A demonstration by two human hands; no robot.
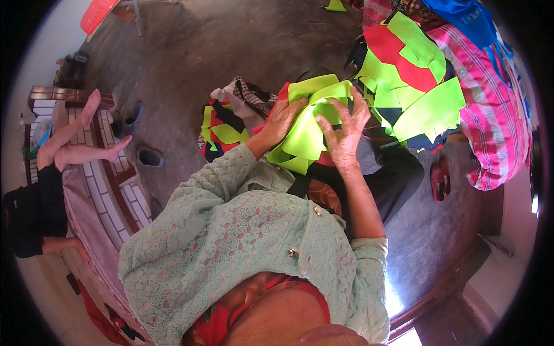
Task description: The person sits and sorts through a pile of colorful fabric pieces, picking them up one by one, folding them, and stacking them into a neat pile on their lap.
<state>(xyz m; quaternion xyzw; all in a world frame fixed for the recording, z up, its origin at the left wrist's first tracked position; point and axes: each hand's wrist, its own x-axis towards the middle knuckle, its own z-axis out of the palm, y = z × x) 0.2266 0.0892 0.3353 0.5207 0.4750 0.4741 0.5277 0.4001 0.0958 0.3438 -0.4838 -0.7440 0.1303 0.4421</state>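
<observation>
Over my lap lie several neon yellow-green fabric pieces (298, 138), folded and overlapping. My left hand (280, 121) grips them at their left side, its thumb on top. On the right, my right hand (348, 132) has its fingers spread, with a curled upper edge of the fabric at its fingertips. Red cloth shows beside my left hand and beneath the neon pieces. Partly behind my left forearm is a mixed heap of fabric scraps (227, 129), in neon, red, black, grey and checked cloth.
A larger pile of neon, red and dark scraps (409, 82) stands at right, against a pink plaid cloth bundle (489, 104) and a blue bag (465, 19). Dark shoes (150, 157) and red slippers (440, 179) lie on the floor. Another person's bare legs (82, 142) extend at left.
</observation>
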